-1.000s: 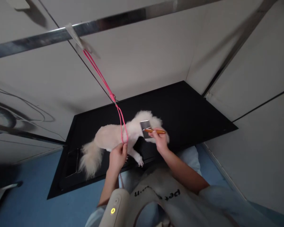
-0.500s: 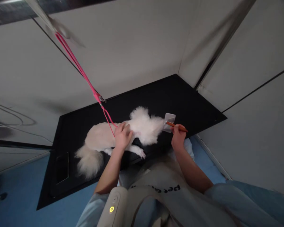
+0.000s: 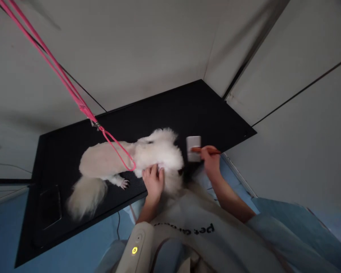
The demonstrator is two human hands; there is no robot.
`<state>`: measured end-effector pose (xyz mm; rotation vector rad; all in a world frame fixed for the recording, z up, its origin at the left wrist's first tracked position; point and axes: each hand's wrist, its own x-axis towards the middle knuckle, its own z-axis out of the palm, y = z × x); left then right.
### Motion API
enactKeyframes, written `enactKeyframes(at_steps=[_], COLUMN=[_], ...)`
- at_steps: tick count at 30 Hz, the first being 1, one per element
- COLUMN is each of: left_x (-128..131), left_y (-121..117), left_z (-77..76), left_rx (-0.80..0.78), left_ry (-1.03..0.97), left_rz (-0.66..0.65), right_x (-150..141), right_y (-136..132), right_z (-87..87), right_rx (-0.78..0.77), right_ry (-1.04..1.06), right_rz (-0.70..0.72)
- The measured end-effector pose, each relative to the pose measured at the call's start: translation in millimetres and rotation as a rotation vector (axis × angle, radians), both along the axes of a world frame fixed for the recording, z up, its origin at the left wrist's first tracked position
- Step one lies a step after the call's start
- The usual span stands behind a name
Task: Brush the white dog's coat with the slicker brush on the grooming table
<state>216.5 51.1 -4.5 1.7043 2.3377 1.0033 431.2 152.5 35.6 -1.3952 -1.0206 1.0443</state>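
Note:
A white dog [image 3: 108,161] with a close-clipped body and a fluffy head and tail is on a black grooming table [image 3: 159,112]. My left hand [image 3: 154,182] holds the fur at the near side of its neck and head, fingertips partly sunk in. To the right of the head, my right hand [image 3: 211,161] is closed around the wooden handle of a slicker brush [image 3: 193,146]. The pale brush head is upright, apart from the fur and slightly blurred. A pink grooming loop [image 3: 118,146] goes around the dog's shoulders. One clawed paw shows below the body.
A pink lead [image 3: 55,64] runs from the loop up to the top left. A dark phone-like slab [image 3: 50,206] lies at the table's left end. Pale wall panels stand behind the table. A light-coloured device [image 3: 136,242] with a yellow light is close below.
The dog's head has turned toward me. My left hand has shifted from its back to its neck and head. The brush has come away from the fur. The view has shifted.

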Motion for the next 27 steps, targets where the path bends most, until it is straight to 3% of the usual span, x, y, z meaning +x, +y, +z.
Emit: enactKeyframes(at_steps=[3, 4, 6, 8, 9, 10, 13, 14, 17, 18, 19, 22, 23, 27], left_x=[4.0, 4.7, 6.2, 9.0, 10.8, 12.8, 17.1, 17.6, 16.7, 16.2, 15.9, 16.4, 16.7, 14.4], left_y=[-1.7, -3.2, -6.3, -9.0, -10.4, -11.9, -18.7, -21.6, -29.7, -31.6, -32.9, -35.0, -35.8, -44.1], left_z=[-16.6, -21.1, -29.1, -36.3, -39.5, -42.5, -48.8, -49.9, -51.5, -51.6, -51.7, -52.2, -52.4, -52.0], left_rx=[0.039, 0.030, -0.013, -0.053, -0.064, -0.071, -0.080, -0.079, -0.054, -0.046, -0.037, -0.023, -0.024, -0.045], left_ry=[-0.095, -0.127, -0.188, -0.244, -0.265, -0.280, -0.298, -0.295, -0.263, -0.252, -0.246, -0.257, -0.266, -0.295], left_rz=[0.027, 0.019, -0.023, -0.059, -0.062, -0.060, -0.082, -0.113, -0.196, -0.207, -0.208, -0.200, -0.197, -0.198], right_x=[-36.0, -43.0, -44.4, -37.5, -35.1, -35.1, -48.4, -54.6, -68.9, -72.3, -75.6, -88.1, -92.8, -109.4], right_y=[4.2, 10.5, 27.0, 41.4, 46.0, 49.0, 56.1, 59.8, 71.3, 73.0, 73.3, 72.9, 74.6, 85.7], right_z=[4.5, 5.9, 10.2, 16.8, 20.4, 23.9, 33.2, 36.5, 48.1, 51.9, 55.2, 62.2, 63.9, 68.5], right_rx=[-0.122, -0.135, -0.116, 0.019, 0.089, 0.139, 0.135, 0.114, 0.153, 0.180, 0.195, 0.148, 0.133, 0.274], right_ry=[0.076, 0.060, -0.043, -0.144, -0.176, -0.198, -0.281, -0.327, -0.460, -0.488, -0.511, -0.594, -0.631, -0.663], right_rz=[0.555, 0.566, 0.385, 0.183, 0.172, 0.248, 0.712, 0.766, 0.535, 0.521, 0.610, 1.055, 1.099, 0.790])
